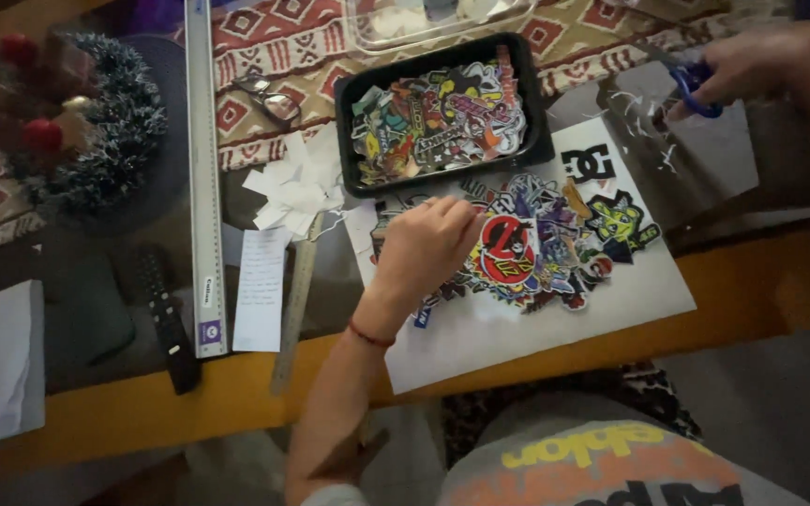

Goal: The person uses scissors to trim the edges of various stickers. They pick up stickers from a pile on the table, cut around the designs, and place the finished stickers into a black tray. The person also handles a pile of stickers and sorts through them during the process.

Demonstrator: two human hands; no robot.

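My left hand [427, 245] rests with curled fingers on a white sheet [536, 319] that carries a patchwork of colourful stickers [536, 245]; its fingertips touch the stickers' left edge, and I cannot tell whether it pinches one. At the upper right, my right hand [761, 64] grips blue-handled scissors [694, 82] above a dark sheet [705, 159] strewn with thin white trimmings. Behind the white sheet stands a black tray [536, 141] filled with several loose stickers.
A long metal ruler [203, 178] lies at the left, with white paper scraps [297, 187], a printed slip [262, 289], a second ruler [294, 300] and a remote control [166, 319] nearby. A tinsel wreath [96, 131] and glasses [269, 98] sit further back. A clear container [424, 23] stands behind the tray.
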